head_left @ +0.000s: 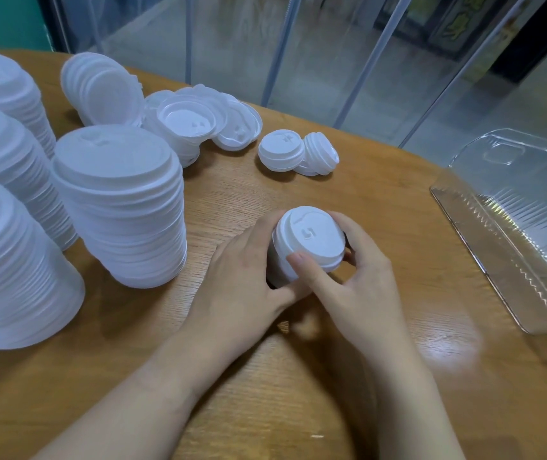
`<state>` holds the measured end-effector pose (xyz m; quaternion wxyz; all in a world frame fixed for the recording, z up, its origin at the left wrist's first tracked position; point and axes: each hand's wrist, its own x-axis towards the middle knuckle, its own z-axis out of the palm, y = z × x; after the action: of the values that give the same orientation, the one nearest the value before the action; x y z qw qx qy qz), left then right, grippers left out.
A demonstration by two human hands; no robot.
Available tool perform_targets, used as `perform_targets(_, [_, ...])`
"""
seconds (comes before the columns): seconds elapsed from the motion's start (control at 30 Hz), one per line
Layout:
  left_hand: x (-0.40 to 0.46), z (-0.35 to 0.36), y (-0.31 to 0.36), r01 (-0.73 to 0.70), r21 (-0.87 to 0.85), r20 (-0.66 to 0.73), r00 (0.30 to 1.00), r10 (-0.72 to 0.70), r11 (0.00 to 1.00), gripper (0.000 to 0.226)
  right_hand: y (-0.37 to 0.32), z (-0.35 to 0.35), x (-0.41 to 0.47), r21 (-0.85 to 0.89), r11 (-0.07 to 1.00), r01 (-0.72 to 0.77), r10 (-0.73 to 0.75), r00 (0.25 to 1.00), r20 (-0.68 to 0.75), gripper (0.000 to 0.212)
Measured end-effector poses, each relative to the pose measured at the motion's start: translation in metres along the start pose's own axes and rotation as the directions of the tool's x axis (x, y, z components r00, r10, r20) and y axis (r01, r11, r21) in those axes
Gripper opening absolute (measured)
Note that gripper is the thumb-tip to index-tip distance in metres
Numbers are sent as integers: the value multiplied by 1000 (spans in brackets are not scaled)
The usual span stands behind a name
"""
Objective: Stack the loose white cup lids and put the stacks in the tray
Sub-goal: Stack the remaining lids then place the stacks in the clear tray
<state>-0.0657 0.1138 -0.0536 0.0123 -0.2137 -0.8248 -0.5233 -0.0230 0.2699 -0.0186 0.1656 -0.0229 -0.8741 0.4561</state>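
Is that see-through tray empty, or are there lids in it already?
Empty. The clear tray shows only its own ridged plastic and the wooden table through it, with no white lids inside.

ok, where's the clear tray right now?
In the head view the clear tray lies at the right edge of the wooden table, with nothing visible in it, right of both hands and the small lid stack they hold.

Your left hand hid the small lid stack's near-left side; the frame's edges cut the tall stacks and the tray.
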Motion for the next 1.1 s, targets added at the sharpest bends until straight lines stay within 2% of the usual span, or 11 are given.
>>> perform_targets(0.17, [0, 1, -3, -1, 0, 2, 1000, 1, 1000, 69, -1, 0, -1, -16, 1000, -16, 16, 1000, 27, 53])
perform_targets(0.33, [1, 1, -2, 10, 5, 17, 1000, -10, 1000, 99, -2, 2, -2, 18, 999, -46, 45, 999, 17, 50])
perform_targets(0.57, [5, 2, -1, 9, -110, 32, 999, -5, 994, 80, -3, -3, -2, 121, 987, -104, 94, 992, 85, 58])
perform_targets(0.6, [4, 2, -1, 15, -105, 22, 1000, -13, 994, 80, 1, -6, 0, 184, 975, -122, 111, 991, 68, 61])
perform_targets(0.67, [2, 2, -1, 27, -90, 4, 1000, -27, 996, 83, 15, -13, 8, 325, 933, -157, 193, 978, -83, 65])
perform_targets(0.73, [1, 1, -1, 36, -103, 4, 999, -36, 994, 85, 28, -21, 27, 331, 927, -175, 252, 945, -206, 45])
perform_targets(0.8, [1, 0, -1, 26, -107, 12, 1000, -25, 994, 90, 42, -29, 55, 109, 978, -178, 199, 952, -232, 17])
perform_targets(0.87, [1, 0, -1, 11, -91, 3, 1000, -11, 996, 97, 54, -33, 91, -125, 977, -172, 149, 974, -169, 34])
perform_targets(0.93, [2, -1, -1, 2, -84, 0, 1000, -2, 996, 103, 65, -30, 124, -219, 959, -179, 163, 983, -89, 63])
perform_targets(1.0, [2, 0, -2, 0, -80, 10, 1000, 1, 997, 104, 78, -23, 147, -288, 941, -179, 182, 983, -16, 82])
perform_targets(1.1, [2, 1, -2, -17, -64, 18, 1000, 18, 998, 101, 92, -14, 169, -270, 940, -209, 221, 975, 15, 96])
